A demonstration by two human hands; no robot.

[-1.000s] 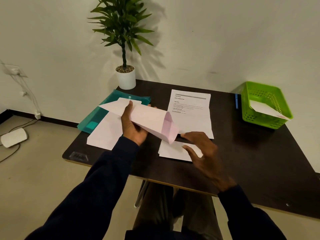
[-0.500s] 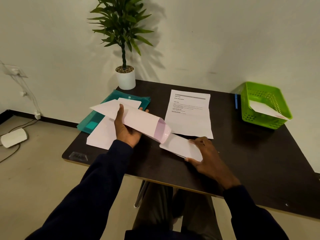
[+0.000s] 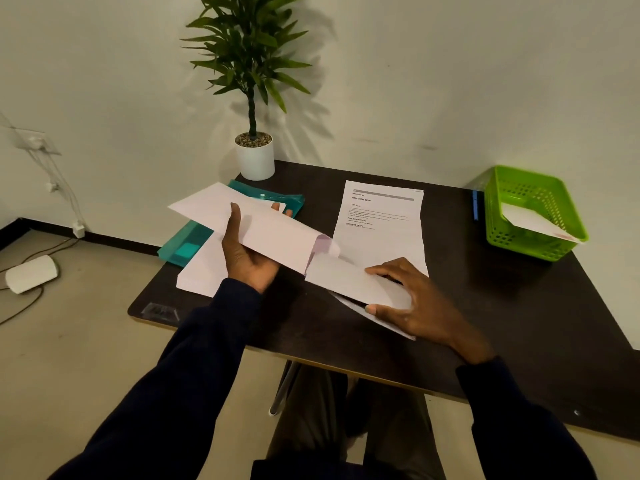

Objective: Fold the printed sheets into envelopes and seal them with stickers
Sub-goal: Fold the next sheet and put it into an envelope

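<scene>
White paper sits under both sets of my fingers. My left hand [image 3: 247, 258] grips an envelope [image 3: 273, 230] clear of the table: the thumb [image 3: 235, 220] lies across the upper face, and the fingertips [image 3: 282, 207] curl round from below and show past the far edge. The envelope slants from far left down to near right, and its open mouth, pale purple inside, faces my right hand [image 3: 419, 306].

That hand pinches a folded sheet [image 3: 343, 278], with the fingers [image 3: 384, 270] spread on top and the thumb at the near edge. The left end of the folded sheet meets the mouth of the envelope; I cannot tell whether it is inside yet. Under my right hand a second sheet of paper [image 3: 384, 320] lies flat on the dark table [image 3: 485, 306].

Just beyond my right hand a printed sheet [image 3: 381, 220] lies open, text side up. To the left, blank sheets [image 3: 201, 271] lie partly over a teal folder [image 3: 194, 244] near the table's left edge. At the far left corner stands a leafy plant [image 3: 249, 57] in a white pot [image 3: 255, 161]. At the far right is a green basket [image 3: 512, 237] with a white envelope [image 3: 533, 221] leaning in it, and a blue pen [image 3: 475, 206] lies just to its left. Down on the floor to the left sits a white box [image 3: 31, 273] among cables
</scene>
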